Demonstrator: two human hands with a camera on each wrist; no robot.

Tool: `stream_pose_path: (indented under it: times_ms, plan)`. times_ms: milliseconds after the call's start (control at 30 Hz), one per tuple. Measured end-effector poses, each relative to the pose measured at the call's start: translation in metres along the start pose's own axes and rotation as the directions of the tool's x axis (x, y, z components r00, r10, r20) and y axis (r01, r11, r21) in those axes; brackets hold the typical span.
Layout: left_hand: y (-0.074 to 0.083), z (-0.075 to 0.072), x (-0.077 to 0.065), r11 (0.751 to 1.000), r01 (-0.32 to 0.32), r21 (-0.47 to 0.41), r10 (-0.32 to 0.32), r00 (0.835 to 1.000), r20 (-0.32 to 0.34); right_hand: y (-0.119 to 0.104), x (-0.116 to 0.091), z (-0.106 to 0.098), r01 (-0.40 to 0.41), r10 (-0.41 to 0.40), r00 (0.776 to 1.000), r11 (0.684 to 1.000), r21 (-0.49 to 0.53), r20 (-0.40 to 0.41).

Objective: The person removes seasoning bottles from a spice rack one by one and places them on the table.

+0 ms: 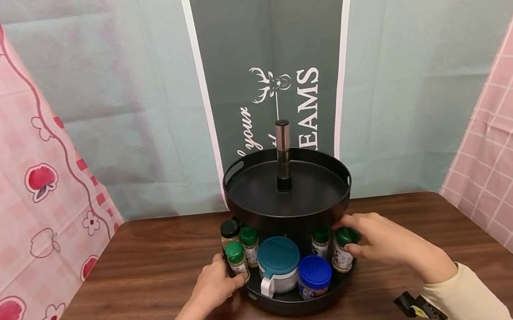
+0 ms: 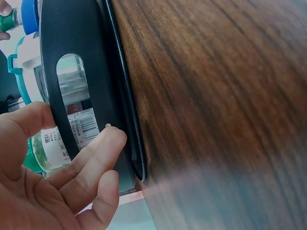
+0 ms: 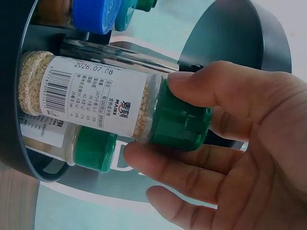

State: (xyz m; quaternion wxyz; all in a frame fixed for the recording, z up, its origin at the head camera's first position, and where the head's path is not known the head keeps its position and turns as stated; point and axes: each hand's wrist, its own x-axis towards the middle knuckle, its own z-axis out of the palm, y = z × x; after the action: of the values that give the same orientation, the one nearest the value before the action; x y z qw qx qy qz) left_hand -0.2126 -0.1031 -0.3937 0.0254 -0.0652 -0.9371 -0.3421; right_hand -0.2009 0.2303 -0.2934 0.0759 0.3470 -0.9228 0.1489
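High head view, two wrist close-ups
Head camera looks forward and down at the two-tier black rack [image 1: 289, 226]; wrist cameras, rolled sideways, face its lower tray [image 1: 300, 307] closely; all share the blue-lidded jar [image 1: 314, 274].

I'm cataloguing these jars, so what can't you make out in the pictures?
Head: some wording on the banner, behind the upper tray.
Head: back of the lower tray, behind the upper tray.
Left wrist: part of a label, behind the lower tray.
Right wrist: blue-lidded jar, cut off by the top edge.
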Motion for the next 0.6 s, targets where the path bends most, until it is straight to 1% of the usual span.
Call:
stream_pose_path:
  times_ms: [200,433,600]
  plan:
    - [0.001,-0.001,-0.001,1.0,0.0,0.003,0.0,1.0,-0.005,0.001,-0.003,-0.002,-0.008,0.008,1.0,1.0,-0.012,0.0]
    - [0.001,0.0,-0.001,0.999,0.018,-0.035,-0.018,1.0,0.007,0.001,-0.007,-0.008,-0.039,0.039,0.999,0.999,-0.035,-0.012]
    - [0.002,0.0,-0.001,0.999,0.018,-0.037,-0.017,1.0,0.013,0.004,-0.013,-0.014,-0.047,0.046,0.999,0.997,-0.056,-0.022]
